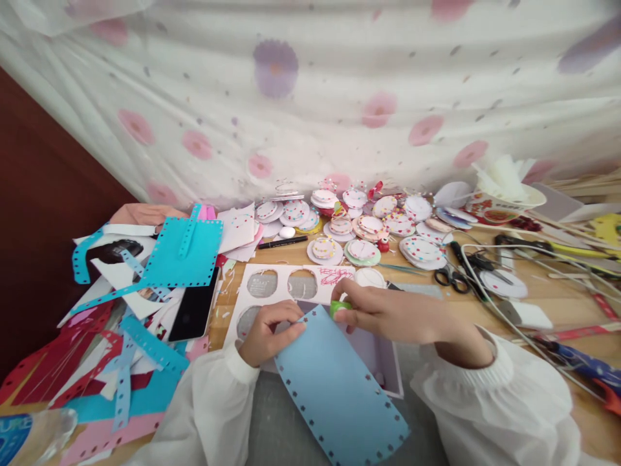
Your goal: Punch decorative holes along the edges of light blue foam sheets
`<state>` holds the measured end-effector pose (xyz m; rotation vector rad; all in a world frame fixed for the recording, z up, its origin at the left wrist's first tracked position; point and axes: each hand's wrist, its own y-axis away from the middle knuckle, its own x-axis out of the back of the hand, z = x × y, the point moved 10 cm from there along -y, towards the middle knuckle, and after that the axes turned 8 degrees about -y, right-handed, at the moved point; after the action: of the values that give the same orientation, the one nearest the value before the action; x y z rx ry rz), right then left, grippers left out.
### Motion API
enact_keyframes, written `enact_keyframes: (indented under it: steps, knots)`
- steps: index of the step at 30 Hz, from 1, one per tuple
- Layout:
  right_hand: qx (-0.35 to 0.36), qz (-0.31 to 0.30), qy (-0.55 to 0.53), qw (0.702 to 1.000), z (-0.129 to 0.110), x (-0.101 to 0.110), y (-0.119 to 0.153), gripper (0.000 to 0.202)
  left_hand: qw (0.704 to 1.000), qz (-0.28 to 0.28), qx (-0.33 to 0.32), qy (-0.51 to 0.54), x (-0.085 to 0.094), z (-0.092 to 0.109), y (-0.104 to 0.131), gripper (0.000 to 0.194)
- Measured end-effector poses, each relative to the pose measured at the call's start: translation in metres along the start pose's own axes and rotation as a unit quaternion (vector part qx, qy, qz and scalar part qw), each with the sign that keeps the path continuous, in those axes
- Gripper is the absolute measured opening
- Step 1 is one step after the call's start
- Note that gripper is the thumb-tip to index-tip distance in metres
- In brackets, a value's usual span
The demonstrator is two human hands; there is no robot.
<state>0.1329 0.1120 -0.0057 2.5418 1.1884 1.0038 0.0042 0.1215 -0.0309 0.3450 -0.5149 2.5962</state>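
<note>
Frame centre-bottom: left hand (269, 331) pinches top edge of light-blue punched sheet (339, 395); right hand (388, 314) grips small green object (339, 307) just above it. Pink card (286, 285) with round cutouts behind, on the worktop (557, 304).

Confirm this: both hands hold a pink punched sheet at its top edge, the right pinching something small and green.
Not quite. The head view shows the punched sheet is light blue, not pink. The left hand and right hand do hold its top edge, the right pinching a small green piece.
</note>
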Motion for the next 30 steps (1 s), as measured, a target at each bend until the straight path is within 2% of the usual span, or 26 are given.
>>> enact_keyframes:
  steps: [9,14,18,20,22,26,30]
  knots:
    - [0.018,-0.004,-0.031,0.999,-0.001,-0.004,-0.004,0.030,1.000,0.003,-0.014,-0.010,0.000,0.000,0.000,0.015]
    - [0.021,0.008,0.008,1.000,-0.003,-0.006,-0.008,0.032,1.000,0.000,-0.016,-0.013,0.000,0.001,0.000,0.012]
    - [0.066,-0.031,0.015,0.997,-0.009,-0.014,-0.015,0.028,1.000,-0.008,-0.021,-0.017,0.000,0.005,0.000,0.011]
    - [0.088,-0.032,-0.027,0.995,-0.007,-0.017,-0.020,0.029,0.999,-0.011,-0.023,-0.020,0.001,0.010,0.000,0.011]
    - [0.105,-0.008,-0.109,0.988,-0.002,-0.018,-0.025,0.034,0.999,-0.013,-0.014,-0.036,0.004,0.014,0.001,0.011]
    - [0.132,0.017,-0.287,0.949,0.009,-0.028,-0.028,0.032,0.995,-0.047,-0.003,-0.093,0.003,0.025,0.001,0.013]
    - [0.136,0.037,-0.313,0.939,0.012,-0.032,-0.025,0.031,0.989,-0.079,-0.012,-0.124,-0.002,0.037,0.001,0.016]
